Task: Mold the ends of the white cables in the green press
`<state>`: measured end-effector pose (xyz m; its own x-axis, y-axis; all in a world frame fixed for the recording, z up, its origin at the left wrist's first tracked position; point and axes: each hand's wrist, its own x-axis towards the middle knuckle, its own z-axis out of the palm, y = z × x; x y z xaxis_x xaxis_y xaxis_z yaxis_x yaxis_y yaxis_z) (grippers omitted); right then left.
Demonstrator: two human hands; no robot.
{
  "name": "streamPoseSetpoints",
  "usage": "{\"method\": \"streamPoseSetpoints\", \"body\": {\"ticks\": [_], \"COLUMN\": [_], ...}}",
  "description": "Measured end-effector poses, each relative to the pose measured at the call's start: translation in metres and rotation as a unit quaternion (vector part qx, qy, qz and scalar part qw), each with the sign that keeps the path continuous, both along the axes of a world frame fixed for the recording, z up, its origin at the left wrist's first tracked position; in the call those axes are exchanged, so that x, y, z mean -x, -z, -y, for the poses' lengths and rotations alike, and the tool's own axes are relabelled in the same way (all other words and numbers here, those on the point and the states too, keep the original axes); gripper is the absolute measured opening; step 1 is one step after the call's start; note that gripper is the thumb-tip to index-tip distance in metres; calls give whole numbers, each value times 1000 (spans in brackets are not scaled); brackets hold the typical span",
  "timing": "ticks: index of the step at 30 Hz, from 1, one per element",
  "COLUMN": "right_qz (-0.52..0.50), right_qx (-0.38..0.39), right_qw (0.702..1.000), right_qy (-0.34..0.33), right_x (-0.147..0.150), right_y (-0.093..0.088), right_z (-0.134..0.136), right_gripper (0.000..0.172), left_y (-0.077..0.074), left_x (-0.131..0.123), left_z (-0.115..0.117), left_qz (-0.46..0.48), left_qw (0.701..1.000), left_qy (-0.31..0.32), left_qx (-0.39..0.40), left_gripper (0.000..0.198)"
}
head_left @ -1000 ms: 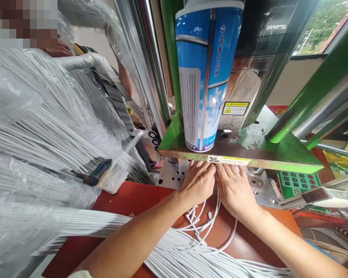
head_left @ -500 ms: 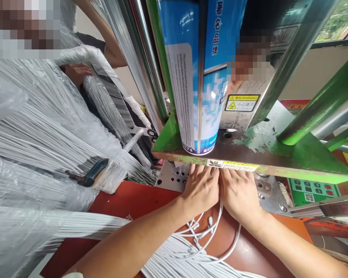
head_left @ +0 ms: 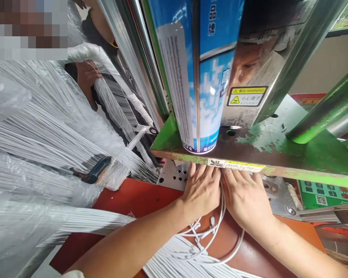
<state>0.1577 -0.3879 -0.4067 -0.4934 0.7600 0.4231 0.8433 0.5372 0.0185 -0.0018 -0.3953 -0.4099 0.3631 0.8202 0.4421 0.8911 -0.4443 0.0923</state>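
My left hand [head_left: 203,189] and my right hand [head_left: 245,193] are side by side, palms down, at the metal mould plate [head_left: 171,175] of a green press. Their bent fingers reach under the press's green upper plate [head_left: 281,172], which hides the fingertips. Thin white cables [head_left: 222,204] run up between the hands and beneath them. Both hands appear closed on these cables, though the gripped ends are out of sight. Below, loops with small white connectors [head_left: 212,223] lie on the reddish-brown tabletop [head_left: 243,251], by a bundle of white cables [head_left: 174,256].
A blue spray can [head_left: 191,92] stands on the upper plate beside a warning label [head_left: 247,96]. At left, plastic-wrapped cable bundles [head_left: 40,127] hang by a dark clamp [head_left: 95,172]. Another person's hand [head_left: 87,77] is behind them. A green control panel [head_left: 326,193] is at right.
The view has shifted slightly. My right hand sits a little further from the left, its fingers more spread, and more cable shows between them. The other person's hand has moved lower.
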Motion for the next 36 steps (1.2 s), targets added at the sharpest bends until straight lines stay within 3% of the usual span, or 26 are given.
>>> {"method": "streamPoseSetpoints", "body": {"ticks": [6,11,16,20,24,28,32,36], "right_qz": [32,3,-65,-50,-8,4,-7,-15], "right_qx": [-18,-28,-11,-31,-13,53,56,53], "right_qw": [998,998,997,998,999,992,991,992], "right_qy": [51,56,39,22,37,117,124,117], "right_x": [6,13,6,2,12,23,29,36], "right_y": [13,17,-1,-12,-22,-37,-44,-42], "right_z": [-16,-24,-14,-2,-8,-31,-39,-35], "right_gripper": [16,22,34,45,46,49,55,56], "left_y": [9,14,-1,-15,-22,-19,14,55], "left_x": [-1,-4,1,22,53,90,127,155], "left_z": [-18,-25,-21,-2,50,131,211,263], "left_qz": [-14,4,56,94,136,157,167,162], "left_qw": [998,997,997,994,987,981,985,983], "left_qy": [-6,-9,23,53,84,110,29,-77], "left_qx": [-56,-75,-43,-2,24,37,23,-27], "left_gripper": [36,35,42,50,49,55,62,64]}}
